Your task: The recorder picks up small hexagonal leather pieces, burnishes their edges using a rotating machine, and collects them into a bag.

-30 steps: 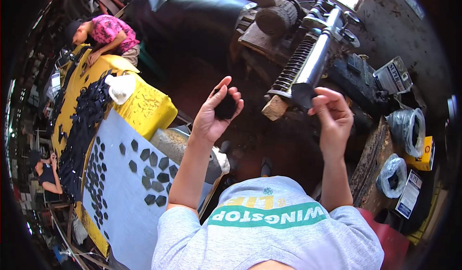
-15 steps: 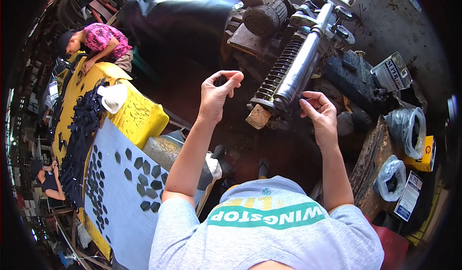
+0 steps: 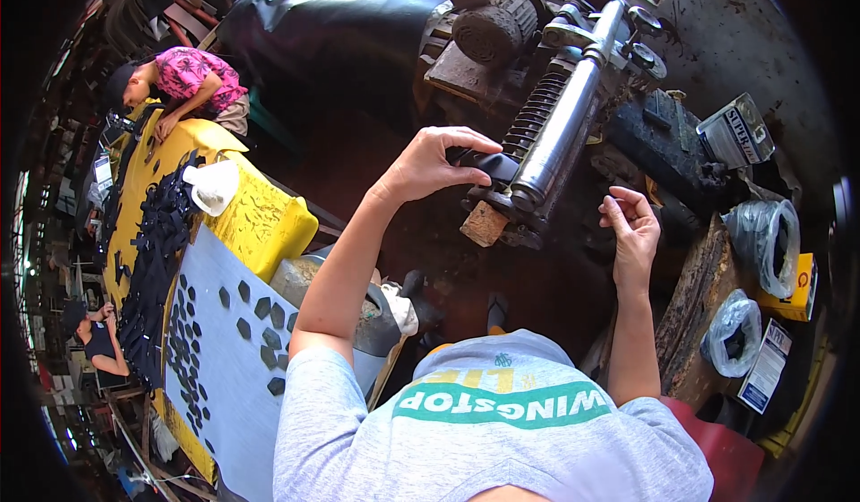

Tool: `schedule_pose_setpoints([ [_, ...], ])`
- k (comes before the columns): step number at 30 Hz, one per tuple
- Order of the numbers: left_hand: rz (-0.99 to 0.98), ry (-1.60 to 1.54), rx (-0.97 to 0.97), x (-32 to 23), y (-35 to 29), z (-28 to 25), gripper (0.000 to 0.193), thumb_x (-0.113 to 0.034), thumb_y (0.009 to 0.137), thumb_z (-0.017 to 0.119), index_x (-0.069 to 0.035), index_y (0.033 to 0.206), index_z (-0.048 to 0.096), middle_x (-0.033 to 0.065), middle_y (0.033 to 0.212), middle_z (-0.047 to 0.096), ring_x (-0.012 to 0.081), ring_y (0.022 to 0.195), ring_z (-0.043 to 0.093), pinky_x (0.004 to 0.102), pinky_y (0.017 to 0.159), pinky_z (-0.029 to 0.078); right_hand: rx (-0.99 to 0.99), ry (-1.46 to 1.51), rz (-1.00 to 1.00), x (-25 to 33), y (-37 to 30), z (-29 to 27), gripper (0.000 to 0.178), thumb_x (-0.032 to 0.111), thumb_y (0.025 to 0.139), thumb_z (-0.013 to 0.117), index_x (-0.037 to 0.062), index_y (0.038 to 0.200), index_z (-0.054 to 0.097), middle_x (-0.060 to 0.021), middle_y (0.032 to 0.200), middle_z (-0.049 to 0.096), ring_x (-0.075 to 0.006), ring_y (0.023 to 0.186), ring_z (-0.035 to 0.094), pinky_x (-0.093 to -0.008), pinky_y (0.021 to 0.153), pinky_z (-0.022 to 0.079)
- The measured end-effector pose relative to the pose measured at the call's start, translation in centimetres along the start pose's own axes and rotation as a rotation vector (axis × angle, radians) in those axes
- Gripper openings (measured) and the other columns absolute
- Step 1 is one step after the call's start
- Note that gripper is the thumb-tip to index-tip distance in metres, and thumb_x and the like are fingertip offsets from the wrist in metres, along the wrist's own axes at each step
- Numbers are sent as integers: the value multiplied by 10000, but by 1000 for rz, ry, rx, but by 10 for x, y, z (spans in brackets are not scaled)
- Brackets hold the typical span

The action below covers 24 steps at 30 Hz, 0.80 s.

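Note:
My left hand (image 3: pixel 439 163) pinches a small black flat piece (image 3: pixel 495 167) between thumb and fingers. That piece is at the near end of a roller machine, beside its shiny metal roller (image 3: pixel 563 130) and the row of dark ribbed discs (image 3: pixel 537 112). Whether it touches the roller, I cannot tell. To the right of the machine my right hand (image 3: pixel 634 224) hangs in the air, its fingers loosely bent and apart, with nothing visible in them. A wooden block (image 3: pixel 484 224) sits at the machine's near end, just below my left hand.
On the left, a pale sheet (image 3: pixel 228 368) carries many black pentagonal pieces. Beyond it, black scraps (image 3: pixel 157 260) and a white container (image 3: pixel 211 187) lie on yellow material (image 3: pixel 260 233). A person (image 3: pixel 193 90) bends over the far end. Tins and plastic-wrapped rolls (image 3: pixel 733 332) stand at right.
My left hand has moved right to the machine's near end with the black piece, now more exposed. My right hand has shifted right and slightly nearer, away from the roller.

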<state>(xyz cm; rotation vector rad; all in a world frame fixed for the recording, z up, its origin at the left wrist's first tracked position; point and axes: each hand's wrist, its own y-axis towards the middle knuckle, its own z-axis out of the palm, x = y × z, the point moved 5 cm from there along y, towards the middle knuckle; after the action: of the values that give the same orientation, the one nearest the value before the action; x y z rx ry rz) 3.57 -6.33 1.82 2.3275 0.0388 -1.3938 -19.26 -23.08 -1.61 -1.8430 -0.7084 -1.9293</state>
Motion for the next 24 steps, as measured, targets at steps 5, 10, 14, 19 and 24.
schedule_pose_setpoints([
  [5,-161,117,-90,-7,-4,-14,353,-76,702,753,-86,1047,675,33,975,671,71,834,584,202,728,459,-50,20,-11,7,-6,-9,146,35,834,632,-5,973,607,-30,782,591,-69,702,557,-189,628,470],
  [10,-500,-957,-484,22,-48,-38,368,-155,831,664,-18,1150,544,110,1152,591,54,577,437,217,561,419,-117,-141,-209,35,-21,5,118,-5,803,652,17,914,619,-27,782,592,-78,675,535,-194,628,445],
  [14,-595,-1622,-534,-4,-64,-11,311,-261,811,672,-37,968,525,96,1256,524,73,553,385,222,542,381,-37,-323,-776,85,-48,58,171,-112,716,653,27,806,611,-70,775,607,-170,695,571,-253,653,461],
  [19,-528,-1802,-454,-53,-71,23,305,-309,821,649,-51,915,516,44,1271,523,79,556,393,221,557,375,177,-257,-1099,97,-69,118,271,-149,640,636,31,844,630,-95,820,618,-231,732,600,-311,667,477],
  [24,-565,-1827,-420,-82,-74,47,395,-353,838,619,-53,1078,526,32,1128,584,65,545,410,230,579,391,217,-251,-1196,92,-72,132,299,-106,602,648,39,864,636,-83,879,615,-251,779,600,-355,707,474],
])
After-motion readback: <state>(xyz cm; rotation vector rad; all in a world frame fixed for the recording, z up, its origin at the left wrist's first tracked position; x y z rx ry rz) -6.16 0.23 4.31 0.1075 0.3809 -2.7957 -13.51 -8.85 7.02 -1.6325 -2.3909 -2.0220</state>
